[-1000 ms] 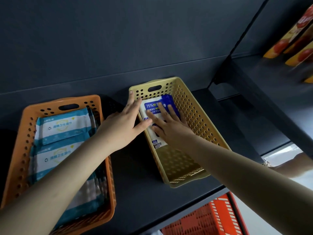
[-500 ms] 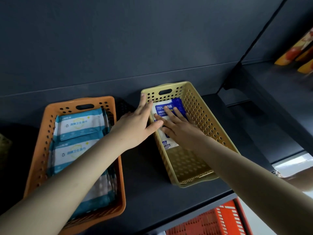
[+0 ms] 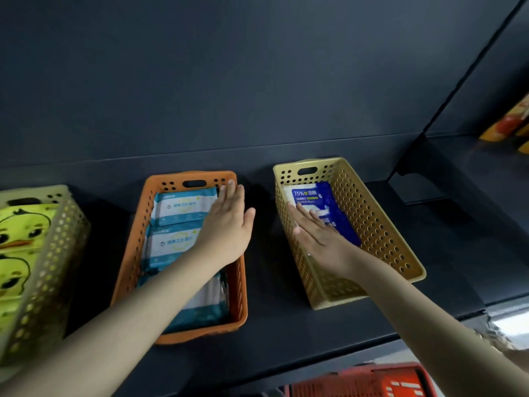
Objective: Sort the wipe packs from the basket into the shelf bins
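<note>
While fingers (image 3: 232, 193) straight and empty, left hand (image 3: 226, 229), right hand (image 3: 322, 240) above dark shelf (image 3: 443, 239).

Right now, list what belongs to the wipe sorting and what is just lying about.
Job: blue pack, yellow bin, teal packs, orange bin, duck packs, beige bin, red basket, left hand, right hand.
Lying about: orange packets at far right.

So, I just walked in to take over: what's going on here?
A person is sorting wipe packs into shelf bins. The right hand lies flat on a blue pack in the yellow bin. The left hand is open over the orange bin, which holds teal packs. A red basket shows below.
</note>
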A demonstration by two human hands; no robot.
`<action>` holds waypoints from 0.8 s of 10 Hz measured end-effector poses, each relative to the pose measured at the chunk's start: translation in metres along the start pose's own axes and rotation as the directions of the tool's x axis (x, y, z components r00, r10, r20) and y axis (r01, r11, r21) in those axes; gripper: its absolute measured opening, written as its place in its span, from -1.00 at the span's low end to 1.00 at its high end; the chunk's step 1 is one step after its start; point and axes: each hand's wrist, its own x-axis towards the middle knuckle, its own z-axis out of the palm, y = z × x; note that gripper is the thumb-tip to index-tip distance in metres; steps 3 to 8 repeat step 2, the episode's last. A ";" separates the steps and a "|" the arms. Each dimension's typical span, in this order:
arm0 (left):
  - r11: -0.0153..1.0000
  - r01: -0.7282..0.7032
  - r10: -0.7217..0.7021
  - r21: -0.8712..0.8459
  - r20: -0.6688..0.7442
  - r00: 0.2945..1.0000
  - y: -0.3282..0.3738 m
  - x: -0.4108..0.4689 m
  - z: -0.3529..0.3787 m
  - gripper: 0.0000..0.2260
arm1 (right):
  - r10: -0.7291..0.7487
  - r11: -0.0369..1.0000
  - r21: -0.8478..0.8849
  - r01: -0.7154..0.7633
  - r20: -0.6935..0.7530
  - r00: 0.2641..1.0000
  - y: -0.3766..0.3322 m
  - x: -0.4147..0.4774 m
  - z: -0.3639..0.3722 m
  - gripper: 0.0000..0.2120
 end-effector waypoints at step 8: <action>1.000 0.016 -0.015 -0.010 0.019 1.000 -0.004 0.007 -0.002 -0.45 | 0.034 0.999 -0.015 -0.035 -0.030 0.999 -0.009 0.005 0.001 -0.52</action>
